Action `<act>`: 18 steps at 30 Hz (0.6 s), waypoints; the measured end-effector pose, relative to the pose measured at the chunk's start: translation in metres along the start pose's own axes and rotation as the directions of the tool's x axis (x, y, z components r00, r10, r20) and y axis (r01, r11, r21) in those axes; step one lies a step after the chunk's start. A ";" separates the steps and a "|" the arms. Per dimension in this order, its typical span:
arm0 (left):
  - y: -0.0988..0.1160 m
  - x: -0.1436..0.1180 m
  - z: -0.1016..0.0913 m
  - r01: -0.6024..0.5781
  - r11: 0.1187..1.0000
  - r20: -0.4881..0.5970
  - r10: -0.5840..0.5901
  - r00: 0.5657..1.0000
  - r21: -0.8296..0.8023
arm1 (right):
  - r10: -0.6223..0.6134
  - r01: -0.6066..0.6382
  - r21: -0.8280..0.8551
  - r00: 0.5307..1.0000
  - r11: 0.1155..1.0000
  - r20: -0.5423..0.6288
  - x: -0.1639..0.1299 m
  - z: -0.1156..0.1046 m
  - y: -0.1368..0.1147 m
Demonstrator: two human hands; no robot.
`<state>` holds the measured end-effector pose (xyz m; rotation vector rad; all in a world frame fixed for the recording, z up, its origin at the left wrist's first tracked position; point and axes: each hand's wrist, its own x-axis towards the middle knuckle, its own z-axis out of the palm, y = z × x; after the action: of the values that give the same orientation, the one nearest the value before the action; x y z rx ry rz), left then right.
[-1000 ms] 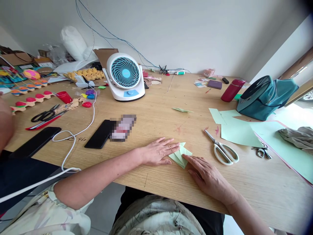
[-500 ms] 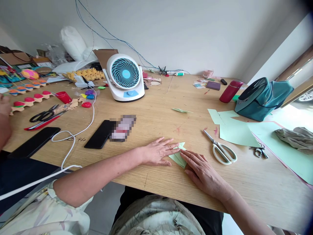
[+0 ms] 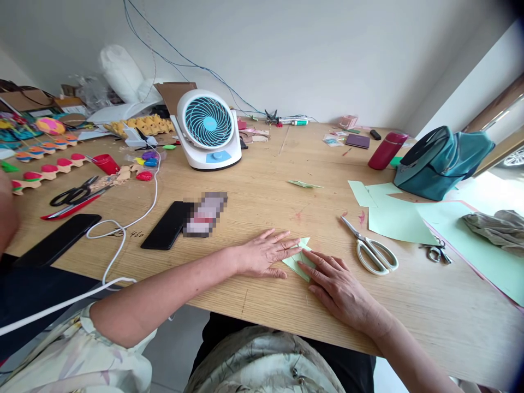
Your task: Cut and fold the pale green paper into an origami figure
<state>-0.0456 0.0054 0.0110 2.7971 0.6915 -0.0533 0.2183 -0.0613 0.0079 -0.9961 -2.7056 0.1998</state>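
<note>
Folded pale green paper lies flat on the wooden table near its front edge, directly before the person. Only its pointed upper tip and left portion show; the right half is hidden under the right hand. Creases are hard to make out. Left hand lies open, palm down, fingertips pressing the paper's left edge. Right hand is likewise flat and open, fingers spread over the paper, gripping nothing. White-handled scissors lie just right of the hands, blades parted. Further green sheets lie beyond. A teal bag sits at far right, contents not visible. A phone's screen is blurred out. A partly cut-off arm appears at the left border.
</note>
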 end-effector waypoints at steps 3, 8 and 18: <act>0.000 0.000 0.001 -0.003 1.000 -0.014 0.004 1.000 0.019 | -0.005 0.005 0.008 1.000 1.000 -0.011 0.000 0.000 0.000; -0.001 -0.004 0.001 -0.026 1.000 -0.005 0.026 1.000 0.009 | 0.005 -0.005 0.005 1.000 1.000 0.008 0.000 -0.001 0.000; 0.002 -0.017 0.002 -0.024 1.000 0.018 0.024 1.000 0.004 | 0.004 -0.003 0.024 0.999 1.000 -0.038 -0.002 0.002 0.001</act>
<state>-0.0598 -0.0047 0.0110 2.8053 0.6539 -0.0756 0.2200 -0.0614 0.0058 -0.9880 -2.6613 0.2119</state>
